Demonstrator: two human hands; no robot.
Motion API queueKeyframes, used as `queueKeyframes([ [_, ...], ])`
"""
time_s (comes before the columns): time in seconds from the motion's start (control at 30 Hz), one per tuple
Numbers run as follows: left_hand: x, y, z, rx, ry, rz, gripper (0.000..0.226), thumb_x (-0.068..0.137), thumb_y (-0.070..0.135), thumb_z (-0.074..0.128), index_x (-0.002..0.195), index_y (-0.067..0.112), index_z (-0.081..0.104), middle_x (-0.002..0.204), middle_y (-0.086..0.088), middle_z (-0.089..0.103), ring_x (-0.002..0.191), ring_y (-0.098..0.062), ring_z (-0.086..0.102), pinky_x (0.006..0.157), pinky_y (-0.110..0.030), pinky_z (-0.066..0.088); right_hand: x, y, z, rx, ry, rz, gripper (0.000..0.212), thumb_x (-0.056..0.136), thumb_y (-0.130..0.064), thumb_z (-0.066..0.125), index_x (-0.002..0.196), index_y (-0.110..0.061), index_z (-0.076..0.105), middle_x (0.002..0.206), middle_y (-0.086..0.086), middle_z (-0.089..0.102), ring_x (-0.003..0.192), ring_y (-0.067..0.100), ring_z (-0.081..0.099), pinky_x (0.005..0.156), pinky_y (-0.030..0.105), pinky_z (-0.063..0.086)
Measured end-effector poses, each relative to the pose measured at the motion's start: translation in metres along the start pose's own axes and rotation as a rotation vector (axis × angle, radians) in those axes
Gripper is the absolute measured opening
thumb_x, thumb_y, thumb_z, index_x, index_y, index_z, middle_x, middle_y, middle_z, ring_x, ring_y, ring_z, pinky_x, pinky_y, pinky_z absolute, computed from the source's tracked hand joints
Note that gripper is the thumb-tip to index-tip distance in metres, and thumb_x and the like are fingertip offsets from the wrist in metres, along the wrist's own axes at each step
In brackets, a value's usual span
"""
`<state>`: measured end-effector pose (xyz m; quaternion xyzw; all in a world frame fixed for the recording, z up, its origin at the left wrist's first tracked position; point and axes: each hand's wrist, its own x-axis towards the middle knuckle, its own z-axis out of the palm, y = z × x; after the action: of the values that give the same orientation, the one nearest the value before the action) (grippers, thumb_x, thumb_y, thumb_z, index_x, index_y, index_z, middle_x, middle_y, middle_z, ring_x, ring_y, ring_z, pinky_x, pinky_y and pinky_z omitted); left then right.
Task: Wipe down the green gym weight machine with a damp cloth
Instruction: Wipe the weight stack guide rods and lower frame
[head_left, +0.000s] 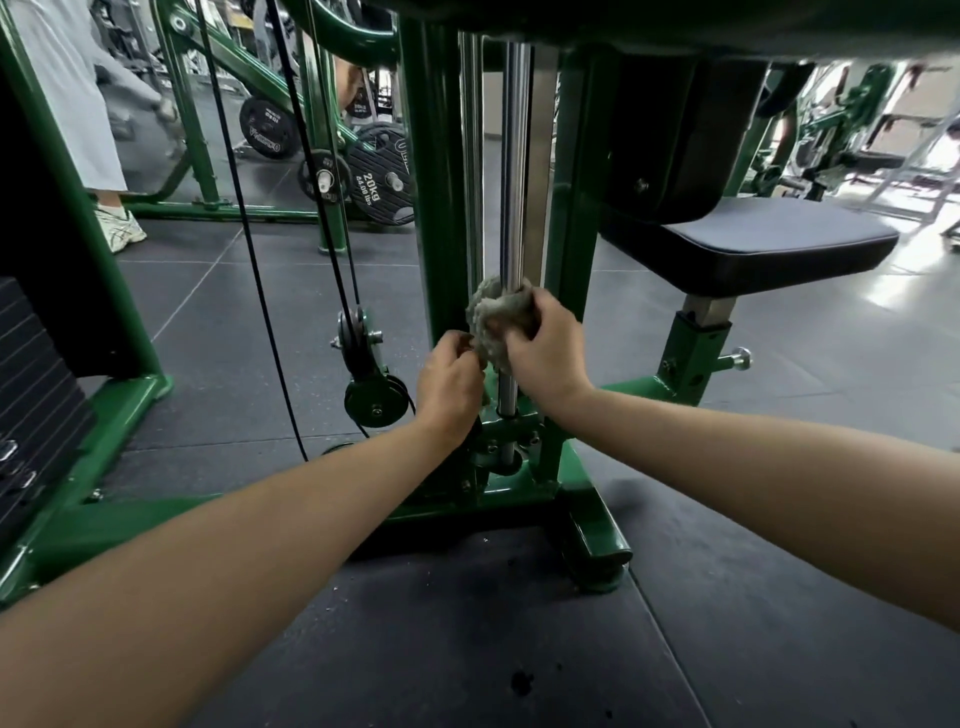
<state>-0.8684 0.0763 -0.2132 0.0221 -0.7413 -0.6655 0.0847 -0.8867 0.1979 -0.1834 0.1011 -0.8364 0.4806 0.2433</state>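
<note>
Right hand (545, 353) gripped the bunched cloth (496, 317) around the chrome guide rod (514, 182); left hand (449, 384) pinched its tail. Cloth judged soft, limp; rod slick.

- The crumpled grey cloth (498, 317) hides part of the vertical chrome guide rod (514, 171).
- The black stacked weight plates (31, 395) are cut off by the left edge.
- A person in pale trousers (67, 93) — blurred, cropped above.
</note>
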Motion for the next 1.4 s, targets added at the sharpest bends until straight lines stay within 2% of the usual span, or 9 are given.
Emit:
queueKeyframes([
  [0.3,-0.007,0.011,-0.009,0.057,-0.007,-0.006,0.024,0.095,0.019,0.042,0.1,0.031,0.063,0.102,-0.006,0.067,0.104,-0.032,0.064,0.094,-0.053,0.055,-0.032,0.027,0.011,-0.153,-0.133,0.223,0.019,0.09,-0.019,0.075,0.109,-0.02,0.071,0.089,-0.006,0.073,0.081,0.012,0.071,0.08,0.041,0.063],
  [0.43,-0.007,0.023,-0.002,-0.057,0.002,0.079,0.03,0.092,0.033,0.046,0.11,0.022,0.067,0.104,-0.006,0.072,0.104,-0.029,0.066,0.093,-0.053,0.055,0.008,-0.028,-0.005,-0.026,0.035,0.088,0.02,0.093,-0.022,0.073,0.114,-0.021,0.071,0.096,-0.009,0.073,0.087,0.004,0.07,0.081,0.035,0.064],
  [0.53,-0.011,0.032,0.006,-0.095,0.051,0.152,0.032,0.104,0.025,0.04,0.115,0.02,0.07,0.105,0.002,0.073,0.103,-0.016,0.067,0.086,-0.035,0.049,0.043,-0.076,-0.018,0.143,0.147,-0.005,0.016,0.091,-0.028,0.077,0.105,-0.023,0.073,0.089,-0.011,0.074,0.078,0.0,0.072,0.071,0.027,0.063],
  [0.67,-0.009,0.033,0.004,-0.162,0.155,0.168,0.031,0.092,0.028,0.039,0.103,0.025,0.068,0.098,0.003,0.072,0.1,-0.019,0.067,0.089,-0.041,0.052,0.042,-0.074,-0.014,0.076,0.184,-0.101,0.019,0.094,-0.031,0.074,0.109,-0.019,0.071,0.086,-0.014,0.072,0.078,-0.003,0.069,0.07,0.021,0.06],
  [0.83,-0.01,0.029,-0.008,-0.156,0.134,0.193,0.028,0.088,0.029,0.04,0.101,0.023,0.064,0.099,-0.004,0.069,0.099,-0.025,0.065,0.09,-0.048,0.054,0.004,-0.01,-0.005,-0.035,-0.022,0.017,0.017,0.091,-0.017,0.069,0.107,-0.021,0.068,0.092,-0.009,0.072,0.085,0.007,0.07,0.08,0.037,0.063],
  [1.0,-0.015,0.028,-0.009,-0.058,0.032,0.115,0.039,0.085,0.035,0.038,0.108,0.022,0.067,0.106,-0.002,0.068,0.108,-0.023,0.061,0.103,-0.051,0.049,-0.044,0.038,-0.001,-0.171,-0.245,0.182,0.017,0.086,-0.04,0.079,0.093,-0.027,0.071,0.076,-0.009,0.074,0.067,0.005,0.07,0.065,0.035,0.061],
  [1.13,-0.012,0.038,-0.007,-0.083,0.042,0.12,0.036,0.087,0.039,0.038,0.106,0.024,0.065,0.105,-0.004,0.068,0.105,-0.025,0.062,0.102,-0.054,0.05,-0.022,0.002,-0.003,-0.066,-0.11,0.225,0.011,0.088,-0.033,0.077,0.094,-0.025,0.072,0.082,-0.004,0.074,0.075,0.014,0.073,0.072,0.045,0.064],
  [1.27,-0.009,0.053,-0.004,-0.175,0.187,0.246,0.024,0.088,0.032,0.041,0.096,0.026,0.062,0.092,0.0,0.065,0.091,-0.022,0.06,0.088,-0.051,0.051,0.037,-0.085,-0.029,0.119,0.112,-0.002,0.014,0.094,-0.024,0.074,0.105,-0.016,0.072,0.08,-0.008,0.073,0.07,0.0,0.071,0.061,0.017,0.057],
  [1.4,-0.006,0.057,-0.001,-0.216,0.197,0.262,0.025,0.09,0.03,0.041,0.1,0.029,0.064,0.097,0.003,0.069,0.098,-0.021,0.064,0.092,-0.05,0.051,0.065,-0.116,-0.023,0.186,0.226,-0.091,0.017,0.093,-0.032,0.075,0.106,-0.022,0.071,0.09,-0.009,0.075,0.082,0.003,0.073,0.073,0.03,0.063],
])
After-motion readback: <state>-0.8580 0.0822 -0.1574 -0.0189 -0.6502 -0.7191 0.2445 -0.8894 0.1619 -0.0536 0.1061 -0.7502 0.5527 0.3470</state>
